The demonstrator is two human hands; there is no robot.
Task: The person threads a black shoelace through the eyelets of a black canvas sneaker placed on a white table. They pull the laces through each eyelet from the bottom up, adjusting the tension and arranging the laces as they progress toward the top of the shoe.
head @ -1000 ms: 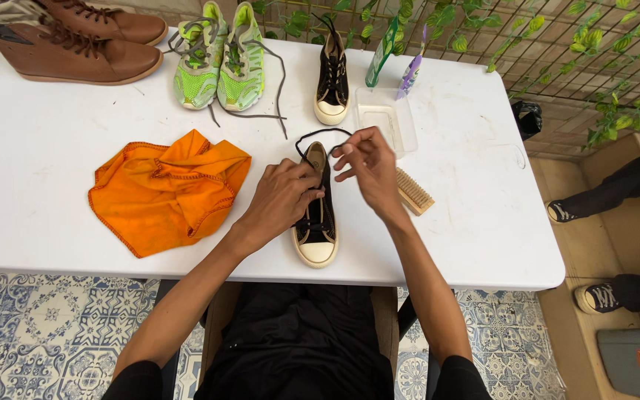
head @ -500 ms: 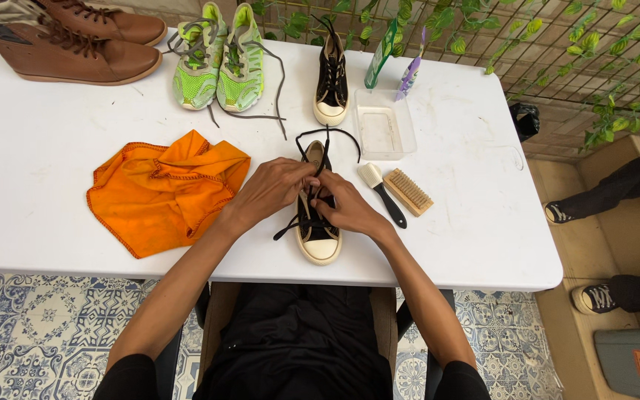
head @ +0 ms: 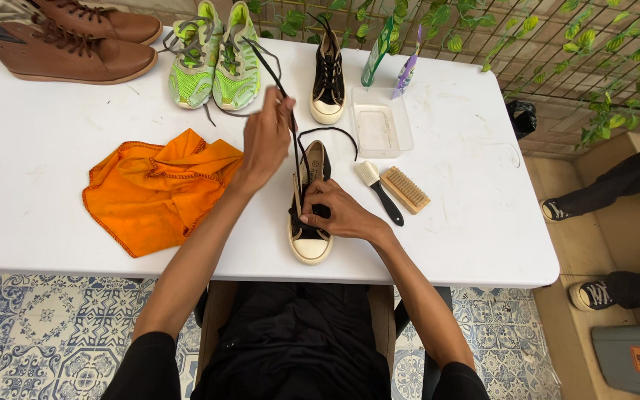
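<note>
Lacing proceeds: our left hand [head: 267, 137] pinches the black lace [head: 295, 152] taut, right hand [head: 340, 215] clamps the black sneaker [head: 310, 215]; next eyelet, seemingly unthreaded, needs careful aim.

I see a black canvas sneaker [head: 310, 215] with a cream rubber toe cap lying sole-down just right of the orange cloth [head: 158, 189], toe toward the table's near edge, its black lace [head: 290, 133] drawn taut up and away out of the eyelets.
</note>
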